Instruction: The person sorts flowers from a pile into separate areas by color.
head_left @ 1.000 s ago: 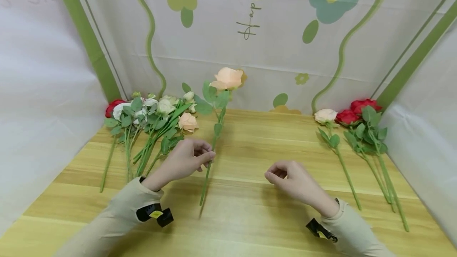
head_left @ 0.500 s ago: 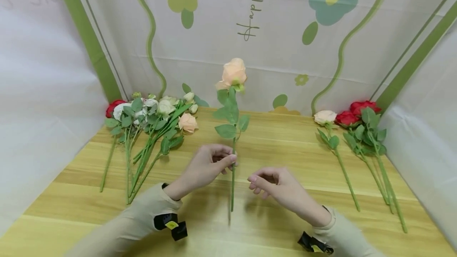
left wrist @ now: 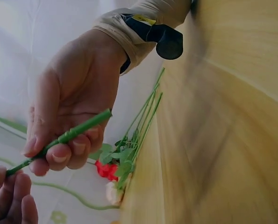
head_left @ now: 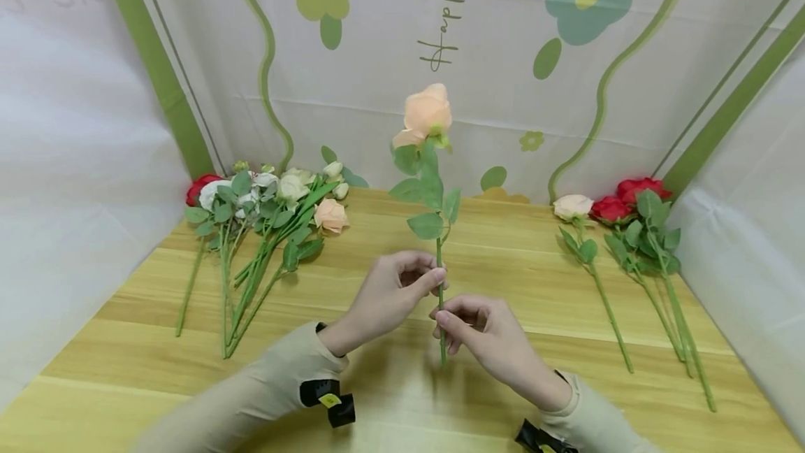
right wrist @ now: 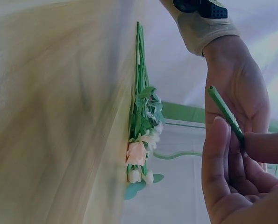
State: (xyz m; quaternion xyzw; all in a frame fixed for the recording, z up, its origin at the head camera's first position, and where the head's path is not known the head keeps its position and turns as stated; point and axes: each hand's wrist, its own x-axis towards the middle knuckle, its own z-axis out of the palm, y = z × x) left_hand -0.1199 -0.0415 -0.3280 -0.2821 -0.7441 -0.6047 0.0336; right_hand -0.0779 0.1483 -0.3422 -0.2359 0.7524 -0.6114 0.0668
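Observation:
A peach rose (head_left: 428, 114) with a long green stem and several leaves stands nearly upright above the table in the head view. My left hand (head_left: 390, 296) pinches its stem below the leaves, between thumb and fingers. Lower on the same stem, my right hand (head_left: 493, 338) pinches it near the cut end. In the left wrist view the bare stem end (left wrist: 85, 127) sticks out past the right hand's fingers. The right wrist view shows that stem end (right wrist: 225, 109) too, with both hands close together around it.
At left on the wooden table (head_left: 283, 390) lies a pile with white roses (head_left: 292, 187), a red rose (head_left: 201, 189) and another peach rose (head_left: 331, 216). To the right lie a pale rose (head_left: 574, 206) and red roses (head_left: 641, 189). A printed cloth (head_left: 377, 68) hangs behind.
My left hand has carried the peach rose rightward and turned it more upright. My right hand has moved left and taken hold of the lower stem.

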